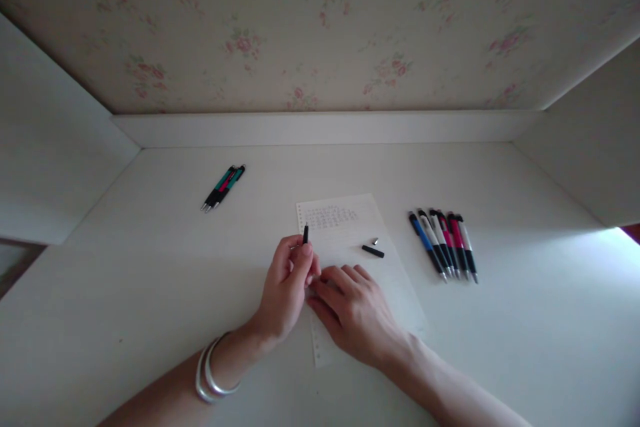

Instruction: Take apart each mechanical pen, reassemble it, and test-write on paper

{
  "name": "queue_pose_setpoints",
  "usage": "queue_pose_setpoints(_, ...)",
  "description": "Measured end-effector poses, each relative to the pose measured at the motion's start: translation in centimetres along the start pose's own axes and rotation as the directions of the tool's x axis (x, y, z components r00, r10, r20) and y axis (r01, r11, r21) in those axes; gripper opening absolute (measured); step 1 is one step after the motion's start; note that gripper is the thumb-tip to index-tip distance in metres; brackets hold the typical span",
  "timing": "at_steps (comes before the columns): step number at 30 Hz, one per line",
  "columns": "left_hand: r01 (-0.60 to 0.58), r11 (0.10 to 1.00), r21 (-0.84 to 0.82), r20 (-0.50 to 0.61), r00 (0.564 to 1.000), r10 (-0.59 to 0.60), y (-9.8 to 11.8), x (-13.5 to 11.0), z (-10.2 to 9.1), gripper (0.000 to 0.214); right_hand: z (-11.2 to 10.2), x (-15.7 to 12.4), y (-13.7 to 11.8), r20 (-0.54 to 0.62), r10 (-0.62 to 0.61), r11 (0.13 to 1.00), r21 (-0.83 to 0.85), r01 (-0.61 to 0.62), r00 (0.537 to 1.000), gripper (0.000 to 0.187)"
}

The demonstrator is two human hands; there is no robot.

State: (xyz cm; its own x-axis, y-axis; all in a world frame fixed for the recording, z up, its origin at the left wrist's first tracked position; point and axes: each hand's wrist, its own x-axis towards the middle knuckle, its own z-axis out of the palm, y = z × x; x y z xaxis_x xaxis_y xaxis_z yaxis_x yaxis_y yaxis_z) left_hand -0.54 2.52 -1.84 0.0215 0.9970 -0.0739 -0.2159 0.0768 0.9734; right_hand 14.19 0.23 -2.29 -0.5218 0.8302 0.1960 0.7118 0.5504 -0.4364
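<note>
While the left hand [290,277] pinches a slim black pen part [305,235] upright by the paper's [393,297] left edge, the right hand [360,313] sits bent-fingered just beside it, and honestly I can't tell if it's gripping anything. Looks roughly midway to me: one pen seems to be in pieces, with a black sleeve [373,251] and small silver tip [375,241] lying loose on the sheet, still unjoined. Six pens [444,237] to the right and three pens [223,188] at far left look whole. Shiny tips, dark probably-rubbery grips, coloured barrels, thin hole-punched paper with handwriting, smooth white desk [150,267], rounded silvery bangles [201,373].
</note>
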Motion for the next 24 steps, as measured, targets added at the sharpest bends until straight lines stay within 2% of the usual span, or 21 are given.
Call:
queue_pose_setpoints(9, 0.061, 0.998, -0.021, 0.045, 0.997, -0.060, 0.2, -0.3, 0.1, 0.035, 0.2, -0.1, 0.5, -0.073, 0.016, 1.000, 0.026, -0.014, 0.997, 0.019)
queue_pose_setpoints(12, 0.065, 0.998, 0.002, 0.038, 0.997, -0.065, 0.1, -0.4, 0.0, 0.036, -0.4, -0.1, 1.7, -0.169, 0.097, 0.995, 0.012, -0.096, 0.981, 0.022)
queue_pose_setpoints(15, 0.068, 0.997, 0.039, 0.051, 0.996, -0.070, -0.2, -0.5, -0.1, 0.033, -0.8, -0.2, 3.3, -0.289, 0.156, 0.981, -0.069, -0.183, 0.945, 0.023)
queue_pose_setpoints(18, 0.048, 0.995, 0.088, 0.098, 0.994, -0.057, -0.7, -0.6, -0.3, 0.030, -1.0, -0.3, 4.2, -0.299, 0.218, 0.966, -0.071, -0.250, 0.929, 0.025)
queue_pose_setpoints(20, 0.047, 0.990, 0.131, 0.124, 0.990, -0.064, -0.8, -0.8, -0.3, 0.029, -1.1, -0.4, 3.9, -0.290, 0.254, 0.965, 0.009, -0.263, 0.923, 0.025)
queue_pose_setpoints(22, 0.051, 0.978, 0.200, 0.172, 0.981, -0.086, -0.7, -1.0, -0.2, 0.028, -1.5, -0.5, 3.3, -0.258, 0.306, 0.945, 0.199, -0.260, 0.916, 0.029)
queue_pose_setpoints(24, 0.044, 0.957, 0.285, 0.242, 0.963, -0.116, -0.7, -1.2, -0.1, 0.027, -1.8, -0.5, 2.5, -0.155, 0.384, 0.841, 0.467, -0.275, 0.910, 0.031)
